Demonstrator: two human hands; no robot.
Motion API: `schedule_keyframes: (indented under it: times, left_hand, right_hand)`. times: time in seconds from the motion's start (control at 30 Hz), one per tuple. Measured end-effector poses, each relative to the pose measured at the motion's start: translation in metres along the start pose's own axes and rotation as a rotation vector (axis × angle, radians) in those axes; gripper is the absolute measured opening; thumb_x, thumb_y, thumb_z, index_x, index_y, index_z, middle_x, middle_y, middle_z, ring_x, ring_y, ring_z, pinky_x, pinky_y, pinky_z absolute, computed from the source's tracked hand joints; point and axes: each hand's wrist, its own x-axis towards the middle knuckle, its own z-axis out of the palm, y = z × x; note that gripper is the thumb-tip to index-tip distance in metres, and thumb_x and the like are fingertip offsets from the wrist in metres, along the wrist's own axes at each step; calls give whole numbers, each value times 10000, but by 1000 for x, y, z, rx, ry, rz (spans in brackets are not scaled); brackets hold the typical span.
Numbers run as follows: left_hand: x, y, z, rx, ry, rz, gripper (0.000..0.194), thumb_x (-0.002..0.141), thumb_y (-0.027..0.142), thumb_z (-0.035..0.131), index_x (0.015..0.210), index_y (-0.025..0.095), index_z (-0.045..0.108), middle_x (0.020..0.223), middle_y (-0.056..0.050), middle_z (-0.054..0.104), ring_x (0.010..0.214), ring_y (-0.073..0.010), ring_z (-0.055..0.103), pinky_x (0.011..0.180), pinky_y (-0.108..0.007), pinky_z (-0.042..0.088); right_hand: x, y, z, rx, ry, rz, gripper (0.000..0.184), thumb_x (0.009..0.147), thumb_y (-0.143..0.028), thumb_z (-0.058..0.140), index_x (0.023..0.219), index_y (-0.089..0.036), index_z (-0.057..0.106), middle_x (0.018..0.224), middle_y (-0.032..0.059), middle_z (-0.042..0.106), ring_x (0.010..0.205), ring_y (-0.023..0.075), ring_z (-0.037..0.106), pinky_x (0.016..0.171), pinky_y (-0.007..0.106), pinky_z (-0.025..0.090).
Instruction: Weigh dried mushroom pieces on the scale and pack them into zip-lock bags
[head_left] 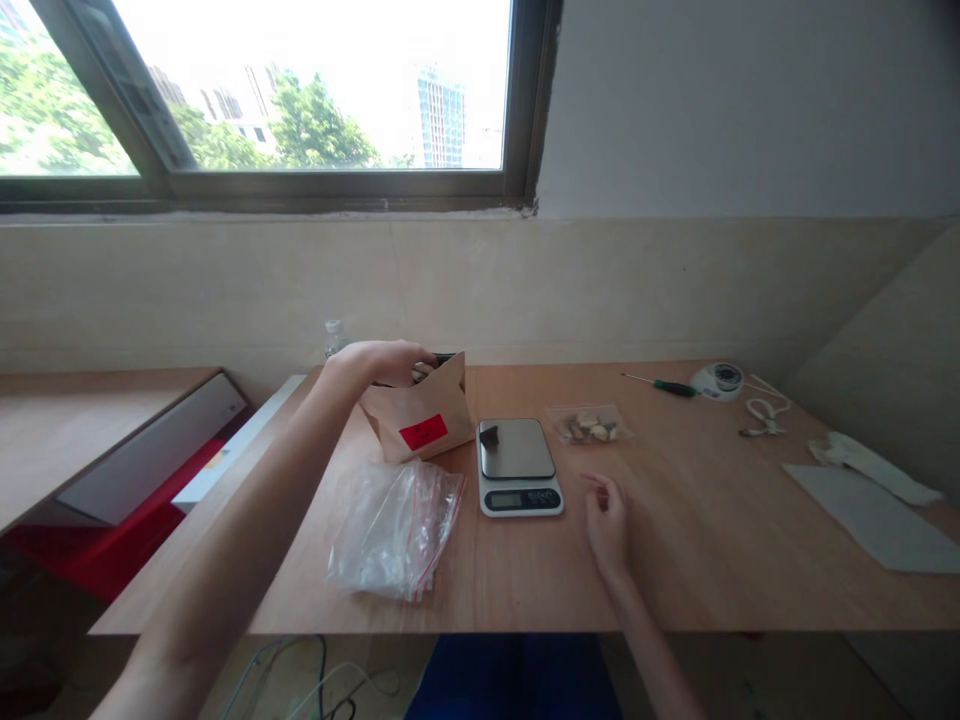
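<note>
- Left hand (382, 365) closed over the mouth of the paper bag (424, 415), holding it tilted; anything gripped inside is hidden.
- Right hand (606, 522) open and empty, fingers loosely curled, just beside the scale (517, 465).
- Scale within reach of both hands, a dark piece (489, 436) on its platform.
- Zip bag (394, 532) lying flat near the left hand.
- Worktop (697, 560) of light wood, below a tiled wall (525, 290) and window (300, 90).

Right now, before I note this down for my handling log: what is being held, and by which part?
The left hand holds the brown paper bag at its top rim; the right hand holds nothing.
</note>
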Motion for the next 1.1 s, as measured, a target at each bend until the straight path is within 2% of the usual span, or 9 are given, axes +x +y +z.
schedule_keyframes:
  times: [0.1, 0.17, 0.43, 0.6, 0.7, 0.8, 0.9, 1.0, 1.1]
  left_hand:
    - [-6, -5, -3, 74, -155, 63, 545, 660, 139, 580, 1183, 291, 600, 987, -24, 707, 771, -166, 606, 644, -221, 425]
    - [-10, -6, -5, 79, -196, 77, 545, 684, 148, 566, 1211, 288, 574, 1031, -22, 691, 819, -165, 597, 668, -216, 424]
    - [-26, 7, -20, 4, -168, 68, 495, 690, 123, 563, 1167, 255, 581, 998, 2, 657, 841, -139, 572, 708, -214, 426]
    - [-46, 5, -42, -69, 27, 11, 495, 697, 241, 643, 1183, 266, 551, 950, 3, 639, 827, -150, 593, 713, -254, 436]
    - [-65, 28, -44, -222, 220, 141, 495, 756, 295, 599, 1240, 279, 494, 1001, -13, 626, 825, -148, 605, 701, -255, 454]
    - [-68, 68, -18, -386, 318, 354, 457, 787, 271, 572, 1236, 277, 483, 1109, -23, 593, 897, -146, 599, 753, -257, 468]
    - [-43, 100, 33, -454, 252, 533, 441, 771, 227, 600, 1198, 262, 498, 1182, -37, 564, 1025, -168, 557, 836, -268, 460]
    - [-3, 114, 88, -389, 153, 429, 474, 753, 177, 614, 1206, 205, 480, 1145, -83, 553, 1020, -185, 564, 866, -284, 457]
    - [25, 116, 130, -239, 62, 302, 505, 747, 162, 606, 1227, 225, 461, 1136, -84, 540, 1043, -222, 568, 879, -324, 450]
  right_hand:
    - [1, 0, 0, 15, 15, -3, 246, 720, -243, 428, 877, -175, 604, 929, 86, 581, 837, 226, 499, 743, 352, 394]
    - [1, -1, 0, 17, 17, 0, 240, 719, -250, 433, 868, -178, 607, 924, 87, 582, 836, 226, 497, 736, 350, 395]
    - [1, -2, 0, 30, -2, 18, 236, 725, -271, 438, 851, -176, 612, 908, 87, 582, 810, 223, 508, 712, 346, 409]
    - [2, -2, 1, 37, 2, 25, 238, 724, -273, 437, 848, -176, 615, 886, 87, 591, 805, 224, 522, 700, 343, 415]
    - [2, -2, 1, 33, 7, 12, 238, 717, -259, 431, 836, -175, 619, 884, 90, 599, 799, 225, 524, 702, 346, 414]
    - [2, -2, 1, 30, 3, 0, 228, 722, -251, 432, 830, -176, 618, 890, 94, 608, 819, 230, 526, 717, 351, 411]
    - [1, -3, 0, 33, 4, 3, 220, 733, -255, 440, 834, -178, 619, 882, 89, 615, 812, 227, 528, 721, 350, 411]
    - [1, -3, 0, 44, 13, 8, 220, 748, -275, 439, 820, -177, 622, 862, 88, 618, 791, 226, 529, 707, 349, 414]
    - [2, -1, 1, 53, 18, -8, 204, 743, -255, 432, 797, -180, 613, 854, 87, 620, 820, 230, 538, 727, 352, 416]
